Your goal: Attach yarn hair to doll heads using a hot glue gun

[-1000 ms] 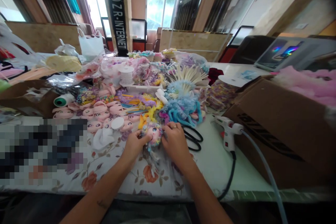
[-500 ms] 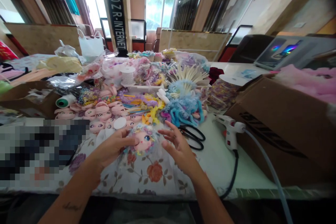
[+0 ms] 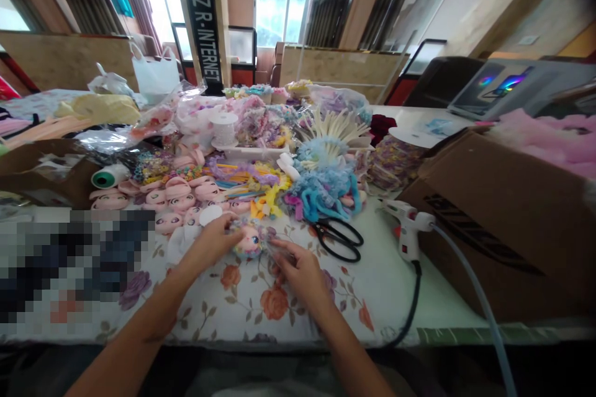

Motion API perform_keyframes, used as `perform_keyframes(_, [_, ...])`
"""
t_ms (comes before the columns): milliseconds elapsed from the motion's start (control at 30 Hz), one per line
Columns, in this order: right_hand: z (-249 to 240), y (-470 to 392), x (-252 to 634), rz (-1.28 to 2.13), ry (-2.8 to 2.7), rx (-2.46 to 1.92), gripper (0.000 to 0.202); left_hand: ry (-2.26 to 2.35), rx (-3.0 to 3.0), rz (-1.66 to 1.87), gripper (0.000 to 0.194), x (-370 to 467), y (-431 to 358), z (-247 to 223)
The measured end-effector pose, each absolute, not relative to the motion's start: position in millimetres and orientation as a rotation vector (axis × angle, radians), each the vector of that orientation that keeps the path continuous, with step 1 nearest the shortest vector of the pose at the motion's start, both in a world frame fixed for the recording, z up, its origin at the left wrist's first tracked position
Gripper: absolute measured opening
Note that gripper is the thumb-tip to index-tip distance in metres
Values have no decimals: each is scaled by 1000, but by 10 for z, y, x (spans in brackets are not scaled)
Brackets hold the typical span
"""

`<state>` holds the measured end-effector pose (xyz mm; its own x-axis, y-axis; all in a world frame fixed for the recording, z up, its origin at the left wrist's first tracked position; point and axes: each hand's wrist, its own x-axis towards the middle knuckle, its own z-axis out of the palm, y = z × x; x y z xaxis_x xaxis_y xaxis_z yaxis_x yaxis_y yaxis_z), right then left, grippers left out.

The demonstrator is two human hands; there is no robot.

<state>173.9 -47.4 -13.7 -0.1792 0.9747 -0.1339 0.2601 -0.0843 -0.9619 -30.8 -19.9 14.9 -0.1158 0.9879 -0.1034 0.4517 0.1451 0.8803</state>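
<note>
A small doll head (image 3: pixel 250 239) with a pink face, a blue eye and curly pastel trim lies low over the flowered cloth. My left hand (image 3: pixel 215 240) grips it at its left side, thumb on the face. At its right side is my right hand (image 3: pixel 295 267), fingers drawn together at the trim; what they pinch, if anything, is too small to make out. Black-handled scissors (image 3: pixel 339 239) rest right of my right hand. Several pink doll faces (image 3: pixel 181 201) lie behind my left hand, beside a white round disc (image 3: pixel 211 215).
A white glue gun (image 3: pixel 408 232) with a cable stands at the right, near a large cardboard box (image 3: pixel 503 229). Blue curly yarn (image 3: pixel 326 180), a white spool (image 3: pixel 224 129) and an open box (image 3: pixel 46 167) sit farther back. A blurred patch covers the left.
My right hand has moved left and down to the doll head, its spread fingers now drawn together. The doll head has turned and shifted slightly left. The camera view has shifted a little.
</note>
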Motion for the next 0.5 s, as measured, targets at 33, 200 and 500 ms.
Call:
perform_keyframes(33, [-157, -485, 1733, 1247, -1523, -1384, 33, 1737, 1496, 915, 34, -308, -217, 175])
perform_keyframes(200, [-233, -533, 1701, 948, -1652, -1366, 27, 1903, 1587, 1214, 29, -180, -610, 291])
perform_keyframes(500, [-231, -567, 1695, 1005, -1500, -1402, 24, 1094, 600, 1272, 48, 352, -1012, -275])
